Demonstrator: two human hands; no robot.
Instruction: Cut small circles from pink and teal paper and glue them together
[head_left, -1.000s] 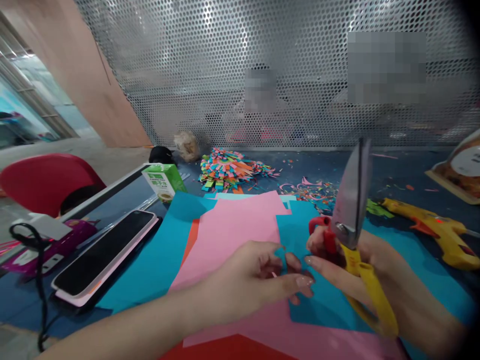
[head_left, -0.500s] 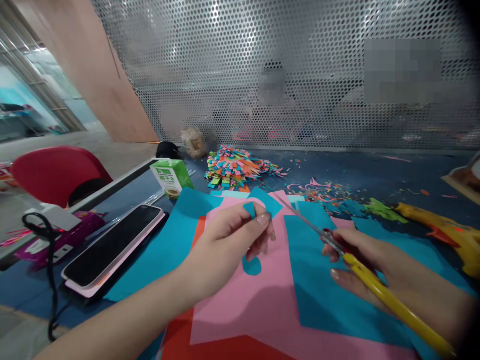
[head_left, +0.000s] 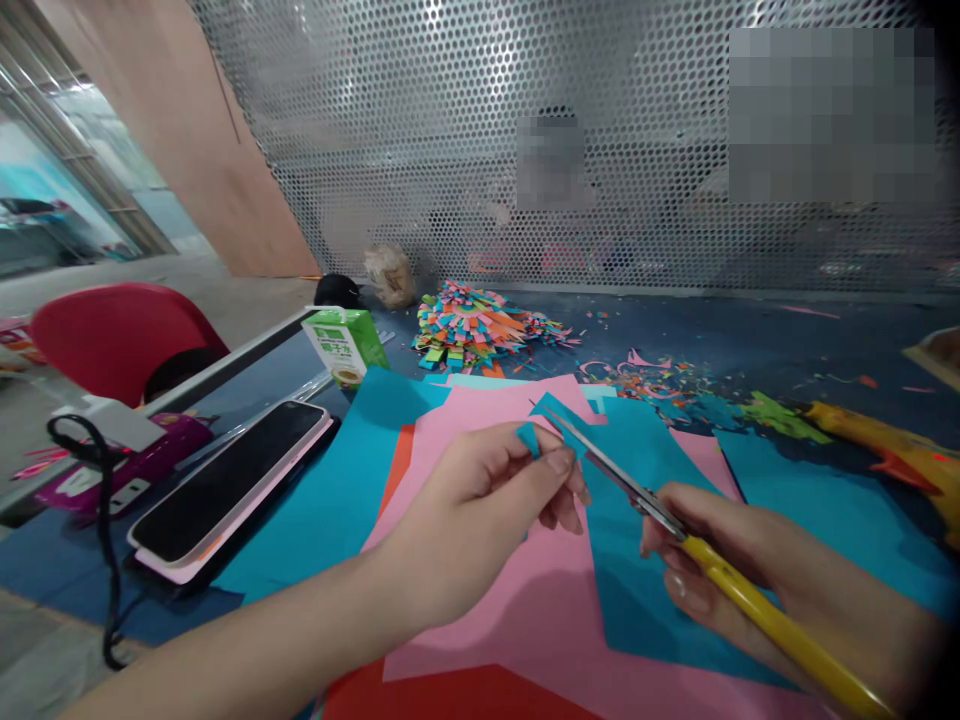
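Observation:
My left hand (head_left: 472, 530) is closed, thumb against fingers, pinching a small piece of blue paper (head_left: 528, 438) whose corner sticks up above the fingers. Much of that piece is hidden, and against the blue sheet behind it I cannot tell how far it reaches. In my right hand (head_left: 817, 560) are scissors (head_left: 750, 598) with a yellow handle. Their metal blades point up and left, passing just beyond my left fingertips. Under both hands lie overlapping sheets: a pink sheet (head_left: 480, 625), a blue sheet (head_left: 645, 590) and a red-orange sheet (head_left: 465, 692).
Behind the sheets stands a heap of fringed coloured paper (head_left: 469, 325), with scraps (head_left: 652, 378) scattered beside it. A yellow glue gun (head_left: 892, 440) lies right. Left are a green drink carton (head_left: 352, 345), a phone (head_left: 232, 480) and a purple power strip (head_left: 169, 455). A perforated metal panel (head_left: 420, 130) rises behind.
My left hand has moved right, closer to the scissors blades. A rounded blue piece seen below that hand before is now out of sight. The view has shifted slightly.

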